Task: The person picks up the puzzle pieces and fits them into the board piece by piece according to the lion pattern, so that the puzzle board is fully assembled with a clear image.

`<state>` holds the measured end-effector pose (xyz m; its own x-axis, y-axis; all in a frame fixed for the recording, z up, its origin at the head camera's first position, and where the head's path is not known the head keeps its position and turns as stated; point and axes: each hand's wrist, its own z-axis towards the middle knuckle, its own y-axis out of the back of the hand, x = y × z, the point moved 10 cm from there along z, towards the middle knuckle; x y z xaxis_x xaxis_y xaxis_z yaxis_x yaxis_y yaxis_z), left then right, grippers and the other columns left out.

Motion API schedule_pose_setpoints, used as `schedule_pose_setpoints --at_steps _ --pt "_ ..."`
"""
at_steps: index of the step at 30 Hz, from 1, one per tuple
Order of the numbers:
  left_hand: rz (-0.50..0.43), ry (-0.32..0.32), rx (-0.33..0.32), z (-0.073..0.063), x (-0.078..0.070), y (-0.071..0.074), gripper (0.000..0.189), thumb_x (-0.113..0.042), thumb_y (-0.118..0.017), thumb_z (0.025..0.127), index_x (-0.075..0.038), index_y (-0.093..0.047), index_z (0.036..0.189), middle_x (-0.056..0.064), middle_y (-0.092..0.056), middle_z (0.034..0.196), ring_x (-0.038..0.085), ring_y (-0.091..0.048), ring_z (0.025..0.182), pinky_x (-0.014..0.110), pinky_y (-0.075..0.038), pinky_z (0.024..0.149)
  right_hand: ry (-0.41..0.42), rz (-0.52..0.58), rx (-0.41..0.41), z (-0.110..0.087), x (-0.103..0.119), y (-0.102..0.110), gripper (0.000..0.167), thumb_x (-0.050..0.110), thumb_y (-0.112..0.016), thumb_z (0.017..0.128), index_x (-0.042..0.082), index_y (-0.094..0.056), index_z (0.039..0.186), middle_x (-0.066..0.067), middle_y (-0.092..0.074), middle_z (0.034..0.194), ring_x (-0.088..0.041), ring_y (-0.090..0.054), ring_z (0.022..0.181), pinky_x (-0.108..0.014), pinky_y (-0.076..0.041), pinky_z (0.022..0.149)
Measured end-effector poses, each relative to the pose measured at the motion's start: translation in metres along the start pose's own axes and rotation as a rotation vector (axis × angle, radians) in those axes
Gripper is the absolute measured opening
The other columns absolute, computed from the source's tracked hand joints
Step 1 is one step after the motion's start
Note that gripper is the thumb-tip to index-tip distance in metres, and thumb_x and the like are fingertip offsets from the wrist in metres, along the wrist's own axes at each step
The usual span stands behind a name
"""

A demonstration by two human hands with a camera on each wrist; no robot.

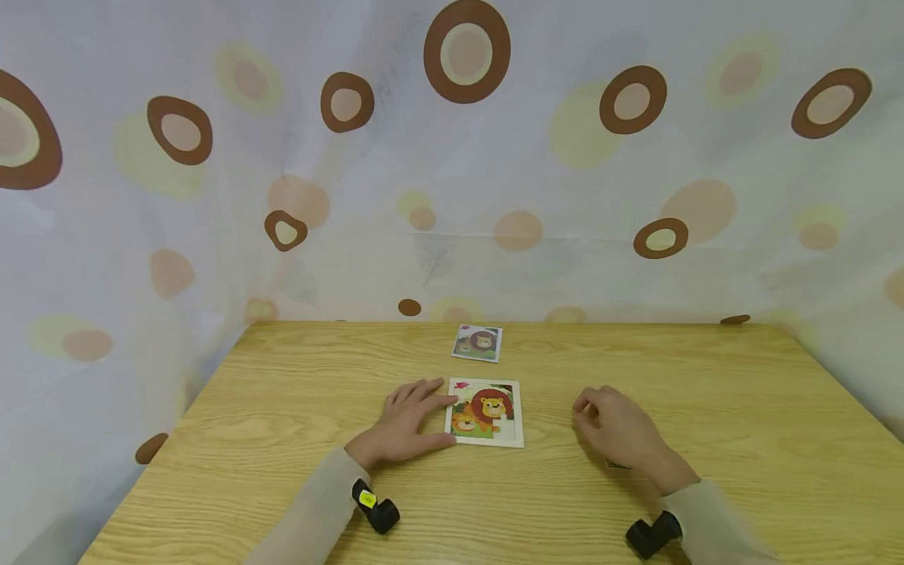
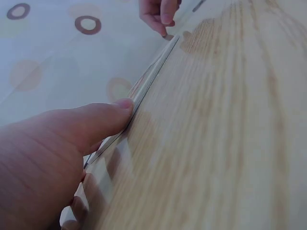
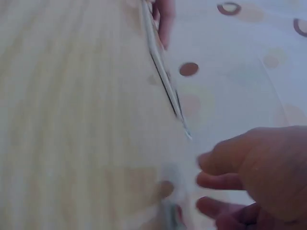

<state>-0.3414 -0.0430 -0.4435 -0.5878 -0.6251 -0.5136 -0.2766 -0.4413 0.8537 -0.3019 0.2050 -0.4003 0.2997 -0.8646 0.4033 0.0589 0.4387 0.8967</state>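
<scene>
A lion jigsaw puzzle (image 1: 482,410) lies flat in a white frame, with a bare white patch at its lower right. My left hand (image 1: 410,424) rests at the puzzle's left side, fingers spread, forefinger and thumb tips right at the frame's edge. In the left wrist view the thumb (image 2: 108,120) lies against the frame's rim. To the right, my right hand (image 1: 617,428) hovers over the table, fingers loosely bent and nothing between them. Partly hidden beneath it, a small dark-green puzzle piece (image 1: 617,464) lies on the wood; the right wrist view blurs the area below the fingers.
Behind the puzzle lies a card (image 1: 477,344) with a matching lion picture. The wooden table (image 1: 318,361) runs back to a pale curtain (image 1: 565,196) with brown and yellow spots. Each wrist carries a small black camera.
</scene>
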Motion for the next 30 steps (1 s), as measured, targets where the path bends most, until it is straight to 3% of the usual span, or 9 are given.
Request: schedule_pose_setpoints --at_steps 3,7,11,20,24,30 --pt "0.002 0.007 0.002 0.000 0.001 0.000 0.059 -0.046 -0.063 0.090 -0.020 -0.050 0.141 0.012 -0.027 0.157 0.040 -0.019 0.143 0.062 -0.012 0.110 0.025 0.060 0.126 -0.004 -0.013 -0.002 0.020 0.019 -0.067 0.090 0.002 -0.064 0.100 0.001 -0.060 0.075 -0.009 -0.051 0.067 -0.028 -0.046 0.061" --pt "0.014 0.015 0.000 0.001 0.002 0.000 0.060 -0.048 -0.062 0.090 -0.021 -0.049 0.141 0.011 -0.028 0.157 0.039 -0.019 0.143 0.061 -0.012 0.110 0.073 0.191 0.307 -0.008 -0.022 -0.007 0.035 0.028 -0.065 0.092 -0.003 -0.056 0.107 0.007 -0.049 0.062 -0.003 -0.038 0.055 -0.024 -0.040 0.058" --pt "0.018 0.025 0.004 0.001 0.003 0.000 0.060 -0.048 -0.062 0.090 -0.021 -0.049 0.142 0.010 -0.027 0.157 0.039 -0.019 0.144 0.061 -0.012 0.110 0.102 0.228 0.399 -0.014 -0.023 -0.005 0.038 0.027 -0.072 0.087 -0.001 -0.052 0.104 0.004 -0.043 0.069 -0.003 -0.034 0.058 -0.024 -0.034 0.058" --pt "0.022 0.039 0.008 0.000 0.005 -0.004 0.061 -0.049 -0.062 0.089 -0.021 -0.049 0.141 0.010 -0.028 0.157 0.038 -0.019 0.143 0.061 -0.012 0.111 0.053 0.247 0.444 -0.021 -0.028 -0.007 0.029 0.019 -0.081 0.076 0.006 -0.057 0.086 0.000 -0.052 0.078 -0.005 -0.043 0.066 -0.023 -0.040 0.059" --pt "0.022 0.037 0.006 -0.001 0.004 -0.004 0.061 -0.049 -0.062 0.089 -0.021 -0.048 0.141 0.011 -0.028 0.157 0.039 -0.020 0.143 0.061 -0.011 0.111 0.107 0.282 0.422 -0.018 -0.021 -0.007 0.031 0.019 -0.079 0.079 0.007 -0.052 0.085 0.002 -0.050 0.076 -0.003 -0.042 0.065 -0.023 -0.039 0.058" --pt "0.030 0.028 -0.001 0.001 0.004 -0.002 0.060 -0.048 -0.062 0.089 -0.022 -0.048 0.142 0.010 -0.027 0.157 0.038 -0.020 0.143 0.061 -0.012 0.111 0.201 0.326 0.314 -0.005 -0.008 -0.006 0.017 0.018 -0.071 0.087 0.010 -0.055 0.089 0.006 -0.056 0.078 0.000 -0.046 0.066 -0.022 -0.042 0.058"
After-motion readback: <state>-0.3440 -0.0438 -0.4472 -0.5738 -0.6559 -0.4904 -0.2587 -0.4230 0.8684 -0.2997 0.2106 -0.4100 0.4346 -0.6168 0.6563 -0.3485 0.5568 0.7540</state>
